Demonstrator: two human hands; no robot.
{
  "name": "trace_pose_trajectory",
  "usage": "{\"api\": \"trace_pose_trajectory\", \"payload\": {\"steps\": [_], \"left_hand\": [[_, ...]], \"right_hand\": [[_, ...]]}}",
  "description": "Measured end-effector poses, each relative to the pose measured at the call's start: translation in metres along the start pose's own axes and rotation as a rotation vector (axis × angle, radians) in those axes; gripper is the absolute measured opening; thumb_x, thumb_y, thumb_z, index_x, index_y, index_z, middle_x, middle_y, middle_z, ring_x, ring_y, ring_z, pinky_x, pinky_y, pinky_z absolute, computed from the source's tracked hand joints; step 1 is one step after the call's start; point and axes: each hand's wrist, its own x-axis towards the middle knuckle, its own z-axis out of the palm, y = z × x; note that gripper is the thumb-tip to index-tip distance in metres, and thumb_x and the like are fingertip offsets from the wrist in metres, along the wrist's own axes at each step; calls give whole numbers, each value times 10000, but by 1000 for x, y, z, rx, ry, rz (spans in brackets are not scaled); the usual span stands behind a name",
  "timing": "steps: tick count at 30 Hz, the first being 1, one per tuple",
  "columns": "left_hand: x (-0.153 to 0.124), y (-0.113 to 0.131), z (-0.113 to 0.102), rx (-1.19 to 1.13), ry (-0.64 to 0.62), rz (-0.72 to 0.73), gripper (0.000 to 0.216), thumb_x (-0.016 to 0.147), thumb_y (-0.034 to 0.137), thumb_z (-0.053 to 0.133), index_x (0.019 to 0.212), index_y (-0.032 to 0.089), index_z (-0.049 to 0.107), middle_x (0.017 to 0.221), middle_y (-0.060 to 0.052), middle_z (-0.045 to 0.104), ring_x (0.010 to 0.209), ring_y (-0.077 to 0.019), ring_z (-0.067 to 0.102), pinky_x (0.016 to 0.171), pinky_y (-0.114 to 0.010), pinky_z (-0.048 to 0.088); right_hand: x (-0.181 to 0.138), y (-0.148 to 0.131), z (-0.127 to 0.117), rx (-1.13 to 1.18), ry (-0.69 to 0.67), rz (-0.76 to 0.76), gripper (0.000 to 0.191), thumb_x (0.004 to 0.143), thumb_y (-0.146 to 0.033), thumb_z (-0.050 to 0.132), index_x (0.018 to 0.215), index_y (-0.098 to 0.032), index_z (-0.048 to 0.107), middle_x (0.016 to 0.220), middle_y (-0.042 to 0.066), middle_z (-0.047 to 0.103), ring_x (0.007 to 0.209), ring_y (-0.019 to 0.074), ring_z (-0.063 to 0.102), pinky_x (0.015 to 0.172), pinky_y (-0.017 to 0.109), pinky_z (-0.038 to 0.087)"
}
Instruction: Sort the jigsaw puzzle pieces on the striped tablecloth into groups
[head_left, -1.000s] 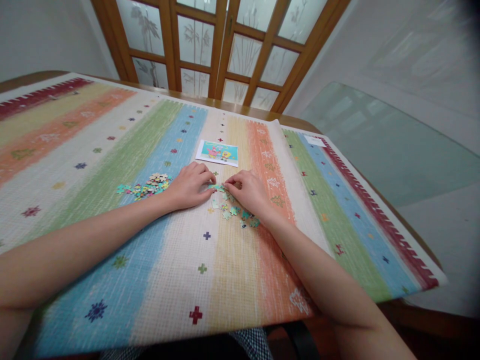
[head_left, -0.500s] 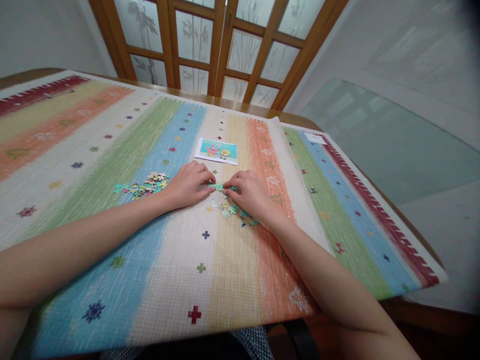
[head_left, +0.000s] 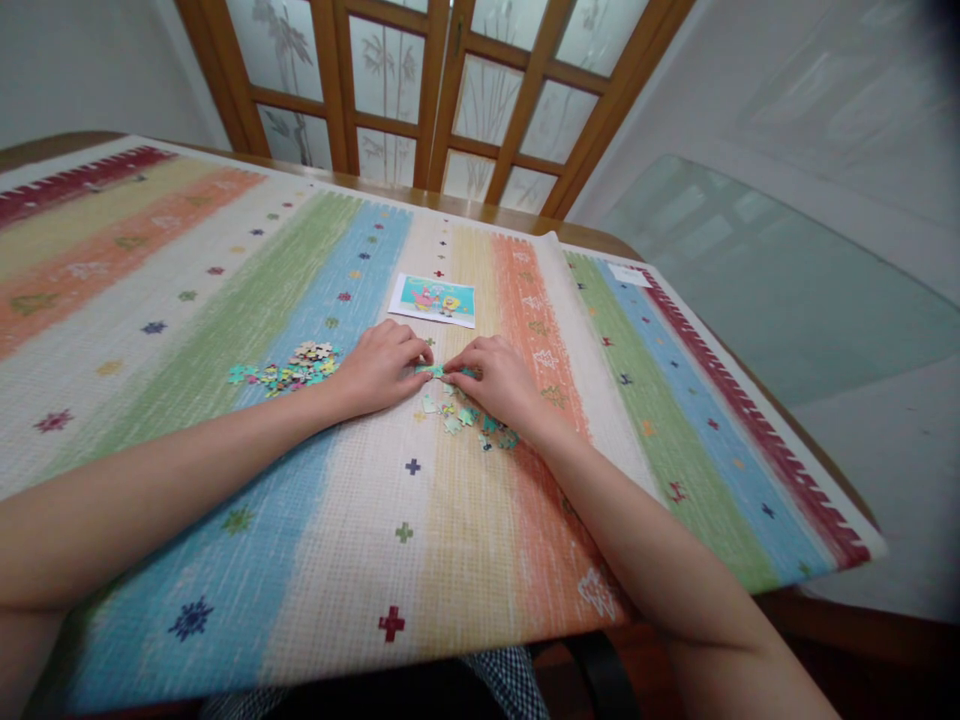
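Both hands meet over the middle of the table, thumb and fingertips closed on small teal jigsaw puzzle pieces (head_left: pixel 435 371). My left hand (head_left: pixel 384 367) pinches them from the left side. From the right, my right hand (head_left: pixel 495 378) pinches at the same spot, partly hiding the pieces. A loose group of teal puzzle pieces (head_left: pixel 466 417) lies just below my right hand. Beside my left wrist is a heap of mixed puzzle pieces (head_left: pixel 296 368), some of them pale side up. A printed picture card (head_left: pixel 433 300) with cartoon figures on teal lies beyond the hands.
A striped tablecloth (head_left: pixel 360 540) covers the table. A small white paper (head_left: pixel 630 275) lies near the far right edge. Wooden doors with glass panes (head_left: pixel 442 100) stand behind the table, and a greenish glass panel (head_left: pixel 765 270) is at the right.
My right hand has shifted very slightly up and inward, with its fingertips closer to my left hand. The heaps and the picture card stay where they were.
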Motion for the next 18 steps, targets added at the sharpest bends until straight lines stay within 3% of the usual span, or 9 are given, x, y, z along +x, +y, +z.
{"api": "trace_pose_trajectory", "payload": {"steps": [11, 18], "left_hand": [[-1, -2, 3, 0, 10, 24, 206, 931, 375, 616, 1047, 218, 681, 992, -64, 622, 1028, -265, 530, 925, -400, 406], [-1, -3, 2, -14, -5, 19, 219, 936, 385, 615, 1066, 221, 678, 1000, -64, 626, 1035, -265, 528, 938, -401, 400]], "right_hand": [[-8, -14, -9, -287, -56, -176, 164, 974, -280, 634, 977, -273, 798, 987, 58, 719, 1020, 274, 524, 811, 399, 307], [-7, -3, -8, -82, 46, -77, 186, 978, -189, 578, 1048, -224, 747, 1046, 67, 745, 1024, 258, 591, 856, 382, 374]]}}
